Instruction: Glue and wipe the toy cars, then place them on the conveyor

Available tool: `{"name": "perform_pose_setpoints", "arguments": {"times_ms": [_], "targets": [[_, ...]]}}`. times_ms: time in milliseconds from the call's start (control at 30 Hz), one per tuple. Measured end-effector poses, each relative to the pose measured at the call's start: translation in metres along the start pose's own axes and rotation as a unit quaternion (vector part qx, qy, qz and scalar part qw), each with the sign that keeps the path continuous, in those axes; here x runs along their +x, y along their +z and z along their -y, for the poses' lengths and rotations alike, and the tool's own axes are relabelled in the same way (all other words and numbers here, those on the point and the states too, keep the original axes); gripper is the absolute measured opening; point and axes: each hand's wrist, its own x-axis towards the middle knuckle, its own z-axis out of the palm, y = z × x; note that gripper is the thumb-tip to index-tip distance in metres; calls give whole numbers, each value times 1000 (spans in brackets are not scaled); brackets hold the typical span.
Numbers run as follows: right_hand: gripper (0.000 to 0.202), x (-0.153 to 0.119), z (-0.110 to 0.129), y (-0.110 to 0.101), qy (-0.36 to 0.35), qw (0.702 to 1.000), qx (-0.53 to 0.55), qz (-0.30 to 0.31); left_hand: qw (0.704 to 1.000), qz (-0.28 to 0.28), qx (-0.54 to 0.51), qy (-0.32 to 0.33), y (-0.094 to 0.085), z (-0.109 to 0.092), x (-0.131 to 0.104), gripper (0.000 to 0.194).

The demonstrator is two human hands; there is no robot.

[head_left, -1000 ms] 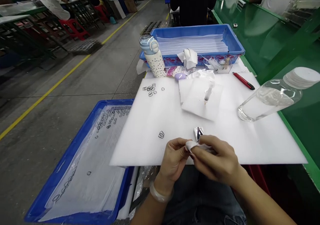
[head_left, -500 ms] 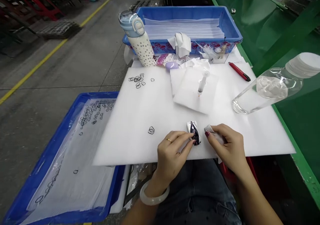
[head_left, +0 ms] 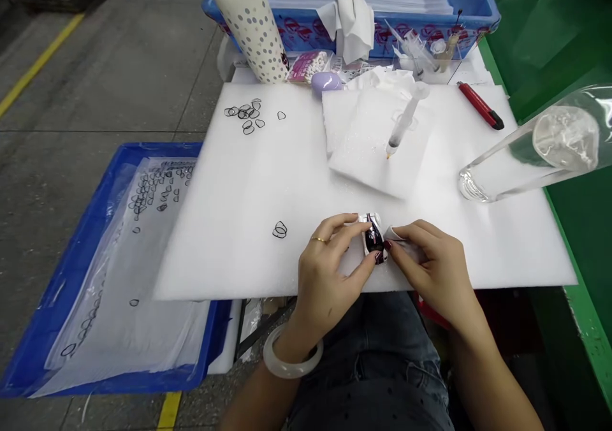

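Near the front edge of the white foam board (head_left: 229, 189) lies a small glossy black part with a silvery-white rim (head_left: 374, 236). My left hand (head_left: 329, 278) grips it from the left, thumb at its near end and fingers at its far end. Just to its right, my right hand (head_left: 435, 265) pinches a folded white cloth (head_left: 393, 233), its fingertips at the part's right edge. Left of my hands rest a few thin black rings (head_left: 280, 229). A syringe (head_left: 404, 125) lies on white foam sheets (head_left: 368, 169) beyond the part.
A clear bottle (head_left: 530, 144) and a red cutter (head_left: 480, 106) are at the right. Behind stand a dotted flask (head_left: 253, 29), a purple egg-shaped thing (head_left: 326, 83) and a blue bin (head_left: 301, 32). More rings (head_left: 246, 113) lie far left; a blue tray (head_left: 102, 195) sits lower left.
The view has tilted down and closer. My left fingers have spread around the black part, and my right hand with the cloth has come up against its right side.
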Motion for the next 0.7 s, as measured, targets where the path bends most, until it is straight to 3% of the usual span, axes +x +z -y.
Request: {"name": "perform_pose_setpoints", "arguments": {"times_ms": [400, 700], "targets": [[6, 2, 3, 0, 23, 1000, 5, 8, 1000, 14, -13, -13, -3, 2, 0, 29], [9, -1, 3, 8, 7, 999, -32, -27, 999, 29, -18, -36, -6, 0, 3, 29]]}}
